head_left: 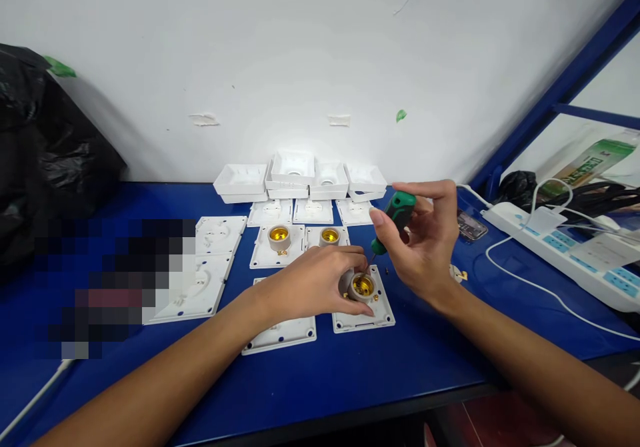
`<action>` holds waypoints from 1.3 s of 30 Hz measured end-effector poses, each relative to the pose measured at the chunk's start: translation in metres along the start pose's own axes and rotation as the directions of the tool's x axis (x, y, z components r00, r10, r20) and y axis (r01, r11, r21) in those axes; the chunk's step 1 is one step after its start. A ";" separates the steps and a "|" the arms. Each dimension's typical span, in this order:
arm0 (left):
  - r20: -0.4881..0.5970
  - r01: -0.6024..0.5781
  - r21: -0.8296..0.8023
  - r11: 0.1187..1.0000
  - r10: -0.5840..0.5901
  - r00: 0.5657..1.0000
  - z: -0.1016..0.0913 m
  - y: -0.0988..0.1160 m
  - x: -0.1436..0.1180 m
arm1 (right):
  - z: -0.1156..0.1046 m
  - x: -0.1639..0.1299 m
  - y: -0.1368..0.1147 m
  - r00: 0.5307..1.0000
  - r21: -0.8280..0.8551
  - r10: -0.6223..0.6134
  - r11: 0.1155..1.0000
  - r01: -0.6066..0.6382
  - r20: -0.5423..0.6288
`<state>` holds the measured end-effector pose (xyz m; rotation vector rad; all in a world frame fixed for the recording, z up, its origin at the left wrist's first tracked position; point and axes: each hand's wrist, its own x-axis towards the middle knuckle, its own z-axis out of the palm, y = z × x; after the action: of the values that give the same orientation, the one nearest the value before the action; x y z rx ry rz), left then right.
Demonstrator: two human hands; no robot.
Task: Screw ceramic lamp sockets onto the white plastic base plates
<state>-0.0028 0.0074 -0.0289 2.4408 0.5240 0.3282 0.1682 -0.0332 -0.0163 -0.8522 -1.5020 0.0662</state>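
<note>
Our left grip point(327, 284) pinches a socket point(362, 288); at its one o'clock, our right grip point(431, 244) clasps a green screwdriver point(394, 219).

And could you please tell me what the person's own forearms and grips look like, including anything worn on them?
The left forearm and right forearm are slim and bare, with no sleeve in view. The left grip and right grip are ungloved human hands; I see no rings, watch, bracelets or markings, though some fingers are partly hidden.
</note>
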 end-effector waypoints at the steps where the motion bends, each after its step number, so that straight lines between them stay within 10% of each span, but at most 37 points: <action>1: 0.003 0.004 -0.002 1.000 -0.004 1.000 0.000 0.000 0.000 | -0.001 -0.001 0.001 1.000 -0.003 -0.023 1.000 0.023 -0.009; 16: -0.008 0.026 0.011 1.000 -0.026 1.000 -0.001 0.003 -0.002 | -0.006 -0.007 0.001 0.974 -0.028 -0.197 0.979 0.201 0.116; 26: 0.014 0.053 -0.008 0.999 -0.053 0.999 -0.001 0.004 -0.002 | -0.003 -0.003 -0.004 0.977 -0.048 -0.214 0.975 0.215 0.020; 33: 0.011 0.024 -0.005 1.000 -0.024 1.000 -0.002 0.004 -0.001 | -0.006 -0.008 -0.002 0.974 0.062 -0.103 0.994 0.092 0.203; 39: -0.028 0.030 0.020 0.999 -0.030 0.999 0.000 0.003 -0.002 | -0.003 -0.008 -0.005 0.981 -0.068 -0.190 0.979 0.192 0.033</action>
<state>-0.0039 0.0042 -0.0277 2.4489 0.5779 0.3459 0.1675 -0.0418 -0.0200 -0.7616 -1.6126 -0.1192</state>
